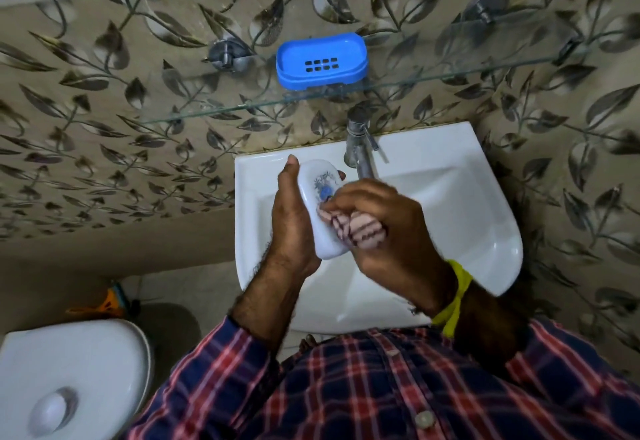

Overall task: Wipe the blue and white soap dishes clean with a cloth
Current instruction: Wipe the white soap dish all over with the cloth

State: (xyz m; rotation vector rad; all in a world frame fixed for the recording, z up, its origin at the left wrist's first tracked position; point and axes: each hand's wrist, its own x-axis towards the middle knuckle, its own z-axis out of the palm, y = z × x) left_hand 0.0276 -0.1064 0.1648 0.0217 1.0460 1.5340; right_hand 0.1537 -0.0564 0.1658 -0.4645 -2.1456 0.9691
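My left hand grips the white soap dish, which has a blue print inside, and holds it tilted over the sink. My right hand is closed on a bunched pink cloth with dark stripes and presses it into the lower half of that dish. The blue soap dish, with drain slots in its floor, stands empty on the glass shelf above the tap, away from both hands.
A white wall sink lies under my hands, with a steel tap at its back edge close to the white dish. The glass shelf juts out above it. A white toilet cistern stands at lower left.
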